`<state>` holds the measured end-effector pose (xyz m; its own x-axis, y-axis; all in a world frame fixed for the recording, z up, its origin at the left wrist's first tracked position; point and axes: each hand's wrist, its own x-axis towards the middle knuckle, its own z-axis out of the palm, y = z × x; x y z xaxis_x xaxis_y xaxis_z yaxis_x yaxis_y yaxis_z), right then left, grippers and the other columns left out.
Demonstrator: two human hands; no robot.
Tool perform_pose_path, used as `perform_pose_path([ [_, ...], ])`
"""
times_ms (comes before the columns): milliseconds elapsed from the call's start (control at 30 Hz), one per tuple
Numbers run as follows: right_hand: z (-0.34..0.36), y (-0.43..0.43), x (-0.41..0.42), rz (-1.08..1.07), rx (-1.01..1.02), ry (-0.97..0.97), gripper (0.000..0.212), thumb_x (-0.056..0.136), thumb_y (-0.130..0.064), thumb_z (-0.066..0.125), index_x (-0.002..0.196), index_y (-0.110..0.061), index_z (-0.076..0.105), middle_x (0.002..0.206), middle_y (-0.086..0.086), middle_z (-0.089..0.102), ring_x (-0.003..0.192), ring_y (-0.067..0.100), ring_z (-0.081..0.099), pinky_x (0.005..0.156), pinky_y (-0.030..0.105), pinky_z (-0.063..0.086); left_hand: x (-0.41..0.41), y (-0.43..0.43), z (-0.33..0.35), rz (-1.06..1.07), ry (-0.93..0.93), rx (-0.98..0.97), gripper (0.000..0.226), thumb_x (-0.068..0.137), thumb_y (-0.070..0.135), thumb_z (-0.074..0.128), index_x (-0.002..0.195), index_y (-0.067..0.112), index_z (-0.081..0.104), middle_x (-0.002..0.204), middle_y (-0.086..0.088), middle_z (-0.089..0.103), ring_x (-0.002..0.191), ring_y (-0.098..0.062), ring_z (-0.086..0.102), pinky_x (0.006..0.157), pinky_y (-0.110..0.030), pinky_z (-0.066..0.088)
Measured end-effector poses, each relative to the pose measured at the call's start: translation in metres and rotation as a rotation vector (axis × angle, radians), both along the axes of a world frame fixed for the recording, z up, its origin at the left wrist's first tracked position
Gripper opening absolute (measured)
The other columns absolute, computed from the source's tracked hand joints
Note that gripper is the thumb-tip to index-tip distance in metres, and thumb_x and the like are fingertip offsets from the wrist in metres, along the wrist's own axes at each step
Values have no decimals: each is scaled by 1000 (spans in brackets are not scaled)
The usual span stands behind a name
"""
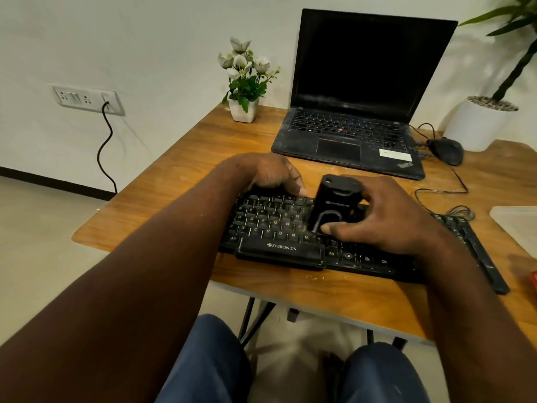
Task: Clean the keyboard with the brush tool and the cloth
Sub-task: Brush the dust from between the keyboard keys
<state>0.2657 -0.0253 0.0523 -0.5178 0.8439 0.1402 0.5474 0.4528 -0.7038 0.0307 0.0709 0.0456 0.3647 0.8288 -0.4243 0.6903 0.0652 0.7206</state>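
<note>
Hands meet over a black keyboard [279,228] at the counter's [180,170] near edge. Right hand [386,216] is wrapped around a black brush tool [331,205], standing it upright on the keys mid-board. Left hand [273,175] presses flat on the keyboard's far edge, at ten o'clock from the tool, holding nothing. Dusty open laptop [357,112] sits at twelve o'clock, a small flower pot [244,109] at eleven, a mouse [447,149] at two.
</note>
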Motion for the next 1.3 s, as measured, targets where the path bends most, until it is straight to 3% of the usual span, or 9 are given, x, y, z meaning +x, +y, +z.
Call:
perform_pose_path([
  [167, 15, -16, 15, -119, -32, -82, 46, 73, -25, 90, 108, -43, 65, 102, -19, 70, 93, -16, 61, 67, 6, 47, -2, 2, -2, -7, -30, -39, 8, 94, 19, 72, 91, 14, 78, 84, -3, 77, 75, -17, 69, 77, -37, 56],
  [333, 7, -12, -52, -90, 116, -112, 41, 72, -32, 90, 104, -41, 66, 103, -18, 70, 96, -3, 64, 86, 26, 55, -3, 3, -3, -15, 44, 85, 21, 95, 7, 67, 81, 20, 76, 72, 6, 75, 66, -9, 67, 66, -27, 51],
  [433, -2, -7, -86, -79, 200, -74, 49, 73, -35, 90, 117, -31, 69, 107, -12, 69, 96, 6, 65, 85, 32, 58, -6, 9, 3, -157, 163, 156, 29, 96, 13, 65, 72, 28, 72, 73, 8, 70, 73, -15, 64, 77, -33, 49],
  [567, -7, -7, -88, -69, 177, -60, 54, 74, -36, 90, 122, -31, 68, 112, -8, 67, 98, 7, 62, 83, 26, 54, -8, 10, 4, -222, 214, 166, 16, 90, 24, 73, 77, 33, 74, 83, 7, 74, 85, -19, 68, 89, -41, 54],
  [733, 19, -8, -31, -92, 18, -210, 40, 74, -27, 89, 98, -43, 62, 103, -17, 66, 96, 0, 62, 82, 24, 51, -7, 10, -4, -114, 30, 37, 14, 96, 16, 70, 86, 22, 77, 79, 5, 77, 68, -8, 69, 73, -32, 55],
  [833, 31, -9, -18, -143, -15, -268, 41, 74, -27, 89, 101, -44, 63, 105, -17, 68, 98, 1, 63, 86, 30, 53, -7, 6, -3, -98, -4, 24, 7, 94, 22, 73, 90, 18, 78, 84, 2, 78, 77, -12, 70, 85, -37, 57],
  [967, 20, -19, -64, -69, 46, -117, 42, 72, -33, 90, 106, -43, 67, 103, -17, 70, 95, -2, 65, 82, 24, 54, -6, 7, 3, -144, 110, 119, 20, 94, 11, 71, 80, 24, 73, 67, 14, 73, 68, -7, 65, 73, -29, 51],
  [1100, 3, -21, -107, -3, 208, -98, 41, 72, -39, 89, 107, -34, 68, 103, -17, 60, 102, 9, 58, 82, 35, 57, -6, 5, 8, -224, 221, 216, 16, 96, 7, 65, 85, 17, 71, 70, 11, 67, 64, -7, 60, 60, -22, 47],
  [1300, 23, -20, -39, -108, 44, -305, 38, 72, -33, 89, 96, -43, 61, 102, -16, 61, 94, 5, 59, 87, 38, 55, -6, 5, -3, -95, 15, 68, 9, 95, 19, 73, 101, 16, 79, 85, 5, 78, 76, -11, 70, 79, -33, 57],
])
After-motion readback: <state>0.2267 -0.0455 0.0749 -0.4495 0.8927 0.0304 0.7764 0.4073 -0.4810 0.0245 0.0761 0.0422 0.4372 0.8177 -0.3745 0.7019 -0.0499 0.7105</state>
